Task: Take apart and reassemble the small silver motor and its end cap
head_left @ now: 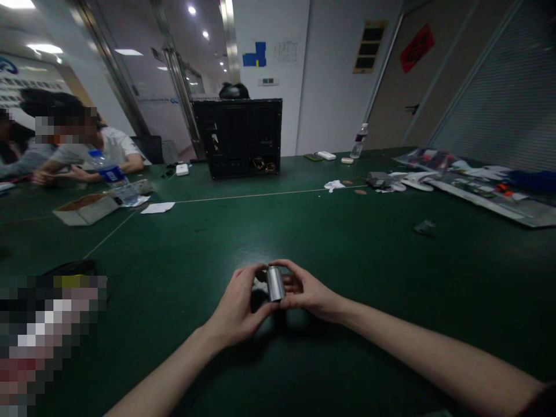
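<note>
Between my two hands is a small silvery metal cylinder, tilted slightly, just above or on the green tabletop; I cannot tell whether it touches the surface. My left hand curves around its left side, with fingertips at the top end and the thumb at the bottom end. From the other side, my right hand pinches it, the index finger at the top and the thumb near the lower edge. Something pale, too small to name, shows behind the cylinder near my left fingers.
A black boxy panel stands at the far edge. At left are a cardboard box, a blue-labelled bottle and seated people. To the right lie a crumpled clear wrapper, white gloves and a cluttered tray.
</note>
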